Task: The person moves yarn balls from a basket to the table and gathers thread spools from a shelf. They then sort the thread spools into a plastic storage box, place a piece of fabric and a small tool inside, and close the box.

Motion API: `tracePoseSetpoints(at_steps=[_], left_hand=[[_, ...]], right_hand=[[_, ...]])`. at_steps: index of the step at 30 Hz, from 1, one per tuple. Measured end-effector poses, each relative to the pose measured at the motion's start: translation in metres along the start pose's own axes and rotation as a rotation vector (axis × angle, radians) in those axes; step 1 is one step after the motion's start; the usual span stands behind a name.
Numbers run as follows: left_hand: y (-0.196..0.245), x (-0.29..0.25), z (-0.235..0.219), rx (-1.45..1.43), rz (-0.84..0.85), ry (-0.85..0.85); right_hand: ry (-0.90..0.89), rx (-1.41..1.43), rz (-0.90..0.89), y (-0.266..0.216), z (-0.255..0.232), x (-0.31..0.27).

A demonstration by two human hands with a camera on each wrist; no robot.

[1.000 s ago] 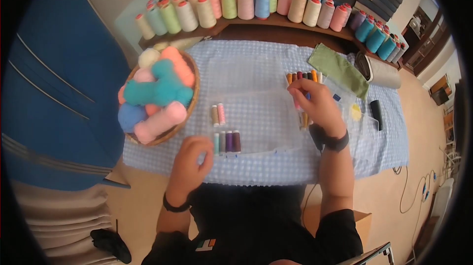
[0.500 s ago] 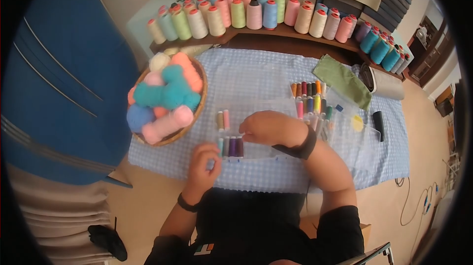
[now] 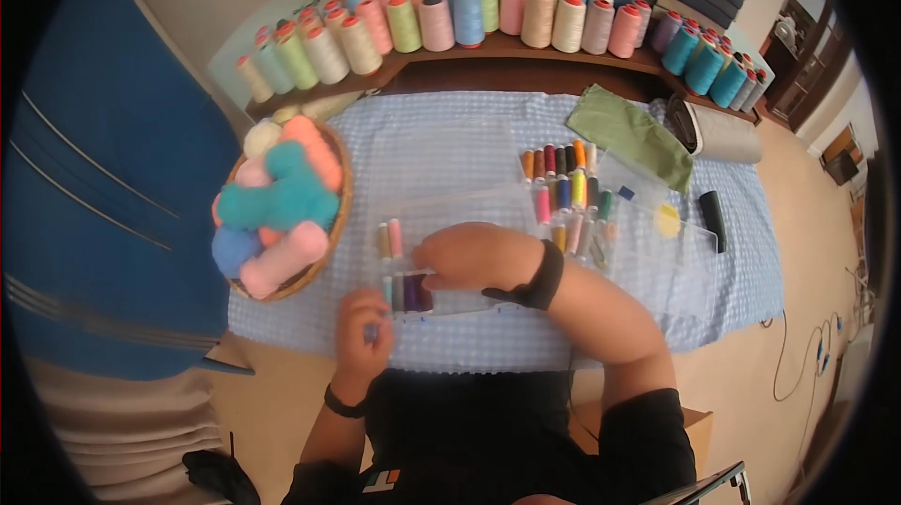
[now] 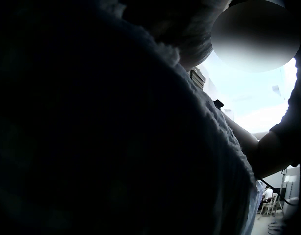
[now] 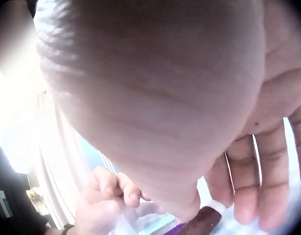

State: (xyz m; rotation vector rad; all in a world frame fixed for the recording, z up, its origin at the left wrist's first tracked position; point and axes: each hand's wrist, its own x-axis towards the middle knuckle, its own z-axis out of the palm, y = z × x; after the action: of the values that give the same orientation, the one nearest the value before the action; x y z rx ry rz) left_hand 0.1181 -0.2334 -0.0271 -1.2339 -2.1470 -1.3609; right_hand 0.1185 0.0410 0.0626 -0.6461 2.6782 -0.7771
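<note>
In the head view my right hand (image 3: 479, 256) reaches over a clear plastic box (image 3: 450, 153). The right wrist view shows its fingers (image 5: 246, 191) fairly straight, with the thumb against a brown-plum thread spool (image 5: 202, 224). That spool ends a row with a purple spool (image 3: 409, 291), a grey spool (image 3: 398, 294) and a teal spool (image 3: 387, 291). Behind the row lie a tan spool (image 3: 384, 240) and a pink spool (image 3: 394, 237). Beside the box's near left corner, my left hand (image 3: 359, 331) has loosely curled fingers and holds nothing. The left wrist view is mostly dark.
Several coloured spools (image 3: 563, 191) lie right of the box, by another clear container (image 3: 685, 252). A yarn basket (image 3: 343, 195) stands at the left. Farther back are green cloth (image 3: 629, 134), a grey roll (image 3: 727, 134) and a shelf (image 3: 404, 64) with thread cones.
My right hand has moved left from the loose spools on the right to the row at the box's near left. The left hand stays close to the box's near left corner.
</note>
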Motion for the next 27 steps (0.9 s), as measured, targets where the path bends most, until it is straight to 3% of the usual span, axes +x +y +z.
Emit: tracePoseSetpoints(at_steps=[11, 14, 17, 22, 24, 27], left_hand=[[0.001, 0.000, 0.000, -0.028, 0.015, -0.018], [0.000, -0.002, 0.001, -0.050, 0.009, -0.018], [0.001, 0.000, 0.000, -0.050, -0.002, -0.027], [0.002, 0.000, -0.001, -0.052, -0.013, -0.039], [0.001, -0.002, -0.001, -0.065, -0.019, -0.037], [0.002, 0.000, 0.000, -0.054, -0.013, -0.037]], right_hand=[[0.151, 0.012, -0.085, -0.006, 0.002, 0.003], [0.162, 0.011, -0.130, -0.006, 0.002, 0.002], [0.089, 0.181, -0.157, -0.007, -0.007, -0.002], [0.510, 0.041, -0.196, -0.003, -0.069, -0.048], [0.601, 0.189, 0.072, -0.012, -0.104, -0.084], [0.860, 0.080, 0.228, 0.032, -0.119, -0.112]])
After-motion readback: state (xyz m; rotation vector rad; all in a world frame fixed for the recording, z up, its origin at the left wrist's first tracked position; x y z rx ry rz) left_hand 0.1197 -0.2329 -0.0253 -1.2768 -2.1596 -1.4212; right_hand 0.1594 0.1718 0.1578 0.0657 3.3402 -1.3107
